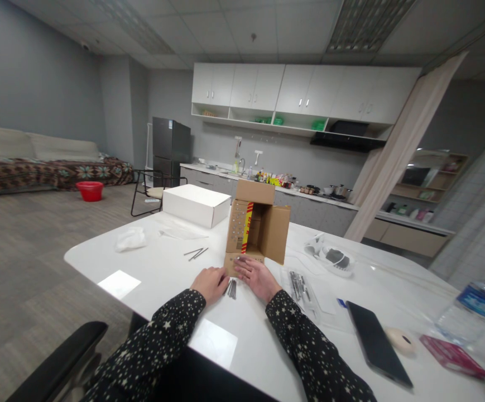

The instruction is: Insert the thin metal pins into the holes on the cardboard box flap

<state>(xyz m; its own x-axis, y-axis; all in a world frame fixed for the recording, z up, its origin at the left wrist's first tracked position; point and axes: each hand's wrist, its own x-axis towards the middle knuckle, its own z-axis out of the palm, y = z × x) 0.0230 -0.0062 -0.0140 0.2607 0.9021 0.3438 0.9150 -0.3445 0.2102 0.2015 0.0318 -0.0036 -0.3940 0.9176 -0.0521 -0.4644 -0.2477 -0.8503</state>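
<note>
Fingers (242, 267) touch cardboard box (255, 226), print unreadable.

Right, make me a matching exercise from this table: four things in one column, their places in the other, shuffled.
1. cardboard box
2. small bundle of nails
3. black phone
4. white box

a. near the table's right end, beside a water bottle
b. far side, left of the cardboard box
c. between left hand and right hand
d. just beyond the hands, open

1-d, 2-c, 3-a, 4-b
</note>
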